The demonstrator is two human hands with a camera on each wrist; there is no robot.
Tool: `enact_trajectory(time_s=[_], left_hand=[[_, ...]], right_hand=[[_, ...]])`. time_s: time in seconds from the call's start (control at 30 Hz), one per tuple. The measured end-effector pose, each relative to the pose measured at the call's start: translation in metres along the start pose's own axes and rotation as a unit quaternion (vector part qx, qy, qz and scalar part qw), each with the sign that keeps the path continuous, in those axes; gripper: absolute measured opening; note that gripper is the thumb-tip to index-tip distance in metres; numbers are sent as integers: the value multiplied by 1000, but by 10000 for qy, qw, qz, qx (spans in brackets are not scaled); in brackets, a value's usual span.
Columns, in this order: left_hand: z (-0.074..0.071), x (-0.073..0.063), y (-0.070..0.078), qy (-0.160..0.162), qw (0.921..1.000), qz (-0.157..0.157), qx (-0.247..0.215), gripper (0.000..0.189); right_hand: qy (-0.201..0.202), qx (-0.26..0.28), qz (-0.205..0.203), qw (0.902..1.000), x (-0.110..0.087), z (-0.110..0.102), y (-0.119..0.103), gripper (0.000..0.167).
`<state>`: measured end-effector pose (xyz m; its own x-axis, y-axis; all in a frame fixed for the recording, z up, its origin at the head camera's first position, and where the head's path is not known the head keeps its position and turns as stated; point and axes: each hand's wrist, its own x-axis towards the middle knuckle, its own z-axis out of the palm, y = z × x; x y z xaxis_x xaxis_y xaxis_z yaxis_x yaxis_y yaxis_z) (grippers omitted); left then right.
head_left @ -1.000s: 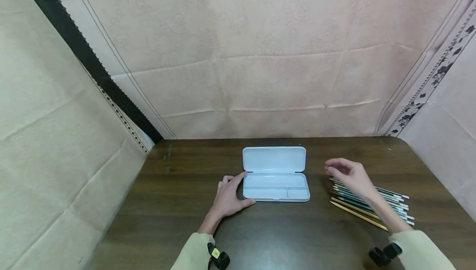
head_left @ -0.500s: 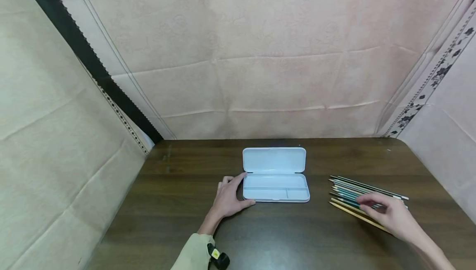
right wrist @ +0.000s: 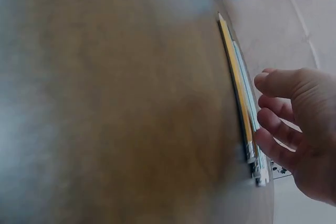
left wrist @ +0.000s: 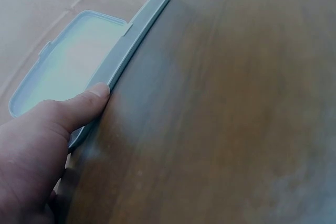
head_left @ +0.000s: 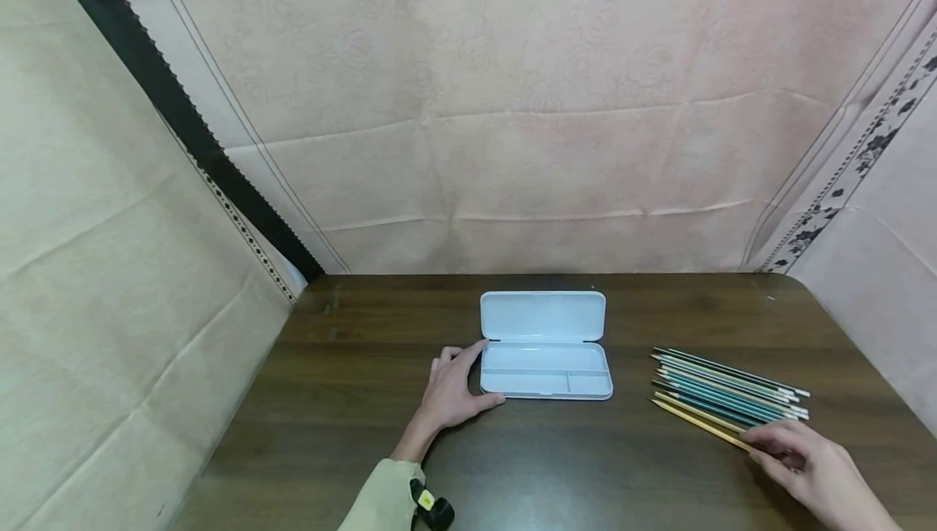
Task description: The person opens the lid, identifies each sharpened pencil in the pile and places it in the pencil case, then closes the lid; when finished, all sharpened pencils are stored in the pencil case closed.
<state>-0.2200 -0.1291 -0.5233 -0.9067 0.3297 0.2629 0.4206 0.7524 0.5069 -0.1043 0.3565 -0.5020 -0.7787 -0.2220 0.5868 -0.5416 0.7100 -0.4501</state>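
A light-blue pencil case (head_left: 542, 315) lies unfolded on the table, its lid tipped back and its tray's compartments showing. My left hand (head_left: 448, 397) holds the case at its left side. In the left wrist view the thumb (left wrist: 86, 106) presses the front edge; the other fingers are largely hidden. To the right lies a row of pencils: several green and dark ones (head_left: 721, 389), with yellow pencils (head_left: 691, 418) nearest me. By the blunt end of the front yellow pencil hovers my right hand (head_left: 812, 462). Its fingers are loosely bent and apart, with nothing between them in the right wrist view.
The brown wooden table (head_left: 351, 450) reaches back to a pale cloth wall (head_left: 512, 173). Further cloth hangs at the left and right. A dark wrist camera (head_left: 437, 512) is strapped below my left sleeve cuff.
My right hand has moved from above the pencils' pointed ends toward me and right, to their blunt ends. More of the pencils now shows. The left hand and case have stayed in place.
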Motion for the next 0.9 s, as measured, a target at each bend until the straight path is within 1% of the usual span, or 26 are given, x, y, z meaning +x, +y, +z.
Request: enact_trajectory(time_s=[0.13,0.23,0.27,0.3,0.37,0.43,0.5,0.63,0.77,0.8,0.83,0.9], left_hand=[[-1,0,0,18,10000,5,-12,91],[-1,0,0,17,10000,-15,-47,90],[-1,0,1,12,10000,-14,-68,90],[-1,0,1,5,10000,-17,-77,91],[-1,0,1,-17,10000,-29,-69,91],[0,0,1,-51,9999,-65,-64,91],[0,0,1,-75,9999,-111,-48,91],[1,0,0,-88,9998,-151,-47,90],[1,0,0,-56,9999,-95,-59,90],[1,0,0,-53,9999,-89,-57,91],[1,0,0,-52,9999,-86,-57,91],[1,0,1,-54,9999,-92,-62,91]], right_hand=[[125,-299,-237,9992,-5,0,3,44],[140,-489,-440,9977,-7,-1,7,22],[135,-535,-492,9973,-8,-2,9,20],[125,-580,-540,9968,-9,-2,10,24],[108,-660,-621,9958,-10,-3,12,38],[88,-725,-650,9952,-10,-3,13,45],[61,-791,-637,9948,-10,-3,14,43],[-79,-991,-527,9937,-12,-3,15,28],[-257,-1212,-462,9912,-12,-3,15,26],[-278,-1259,-492,9904,-12,-3,16,29],[-300,-1267,-537,9900,-12,-2,16,35],[-323,-1266,-633,9894,-11,-2,17,55]])
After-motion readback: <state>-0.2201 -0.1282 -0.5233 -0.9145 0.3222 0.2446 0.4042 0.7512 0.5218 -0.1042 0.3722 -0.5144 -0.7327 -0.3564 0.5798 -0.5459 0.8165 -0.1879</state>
